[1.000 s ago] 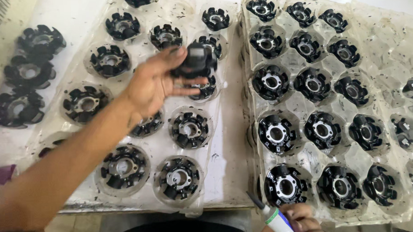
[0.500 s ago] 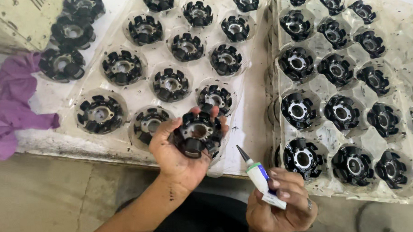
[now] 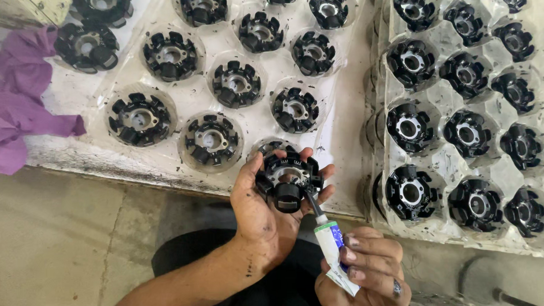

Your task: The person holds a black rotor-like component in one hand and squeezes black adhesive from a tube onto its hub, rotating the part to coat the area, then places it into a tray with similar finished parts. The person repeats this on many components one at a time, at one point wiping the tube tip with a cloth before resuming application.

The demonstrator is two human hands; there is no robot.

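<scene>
My left hand [image 3: 259, 211] cradles a black round toothed part with a metal centre ring [image 3: 287, 179], held just in front of the table's near edge. My right hand [image 3: 363, 273] grips a small white tube with a green and blue label [image 3: 330, 238]. The tube's thin dark nozzle touches the lower right side of the held part. Behind my hands lies a clear plastic tray [image 3: 179, 96] with several of the same black parts seated in round pockets.
A second clear tray [image 3: 447, 165] filled with several black parts lies at the right. A purple cloth [image 3: 17, 119] lies at the table's left edge. The worn white table edge [image 3: 103, 162] runs across, with bare concrete floor [image 3: 52, 251] below.
My left hand carried the black part from over the left tray down toward me. My right hand rose with the tube, and its nozzle now touches the part.
</scene>
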